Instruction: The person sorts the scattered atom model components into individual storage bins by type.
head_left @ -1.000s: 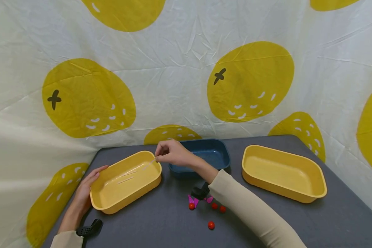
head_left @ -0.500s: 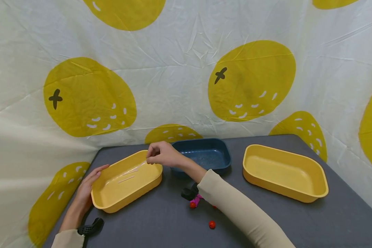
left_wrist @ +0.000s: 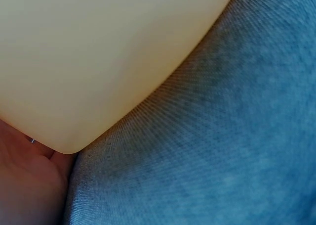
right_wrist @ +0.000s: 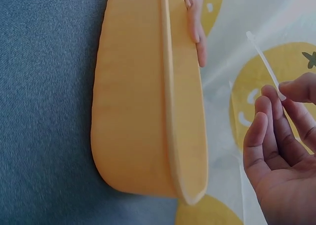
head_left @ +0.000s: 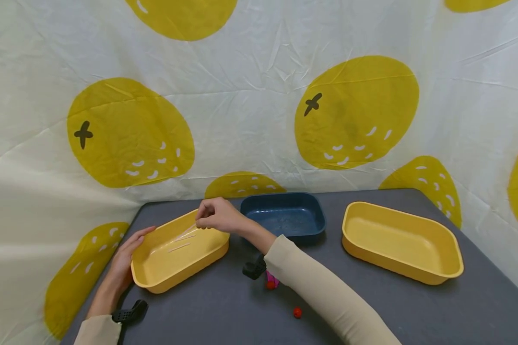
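Over the left yellow container (head_left: 194, 270), my right hand (head_left: 219, 214) pinches a thin white cotton swab (right_wrist: 265, 64) between thumb and fingertips. The swab slants down toward the container floor in the head view. Two similar cotton swabs (head_left: 179, 247) lie inside, roughly side by side. My left hand (head_left: 122, 261) rests against the container's left end, its fingers extended along the outside near the rim. In the left wrist view, the container wall (left_wrist: 98, 62) hides most of the left fingers.
A dark blue container (head_left: 285, 219) stands at the back middle, and a second yellow container (head_left: 401, 244) at the right. Small red balls (head_left: 298, 312) and a pink-purple piece (head_left: 273, 278) lie on the grey table (head_left: 216, 306), partly under the right forearm. A patterned curtain (head_left: 259, 124) hangs behind.
My right hand has moved left, farther over the left yellow container, with the swab. Its sleeve now covers some of the red balls and purple pieces. The left hand stays on the container.
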The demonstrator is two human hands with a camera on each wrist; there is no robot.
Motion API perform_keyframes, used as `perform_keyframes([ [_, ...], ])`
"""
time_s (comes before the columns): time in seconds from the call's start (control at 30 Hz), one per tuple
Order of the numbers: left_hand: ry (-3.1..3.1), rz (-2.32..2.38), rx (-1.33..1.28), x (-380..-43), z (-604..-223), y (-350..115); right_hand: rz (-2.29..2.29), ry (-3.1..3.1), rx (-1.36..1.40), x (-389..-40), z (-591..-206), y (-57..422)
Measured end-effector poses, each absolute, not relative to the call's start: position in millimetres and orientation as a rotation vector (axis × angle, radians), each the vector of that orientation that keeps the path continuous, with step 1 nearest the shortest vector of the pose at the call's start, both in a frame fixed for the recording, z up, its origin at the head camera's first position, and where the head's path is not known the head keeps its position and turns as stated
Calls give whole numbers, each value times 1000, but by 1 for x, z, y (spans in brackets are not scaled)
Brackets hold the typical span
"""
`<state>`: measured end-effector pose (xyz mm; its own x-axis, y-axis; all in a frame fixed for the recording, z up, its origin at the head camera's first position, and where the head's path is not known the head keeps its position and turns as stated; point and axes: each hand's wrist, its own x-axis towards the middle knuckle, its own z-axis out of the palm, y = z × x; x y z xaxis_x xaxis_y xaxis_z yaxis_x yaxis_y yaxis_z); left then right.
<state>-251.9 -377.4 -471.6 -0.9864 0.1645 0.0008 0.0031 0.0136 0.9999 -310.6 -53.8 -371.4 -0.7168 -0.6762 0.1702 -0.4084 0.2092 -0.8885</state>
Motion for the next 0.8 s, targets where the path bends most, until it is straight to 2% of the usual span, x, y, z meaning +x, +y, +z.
perform_keyframes([
  [0.8,2200,2082,166,-250,-474,-374,-1513,2235,-873,-307,-400,-86],
])
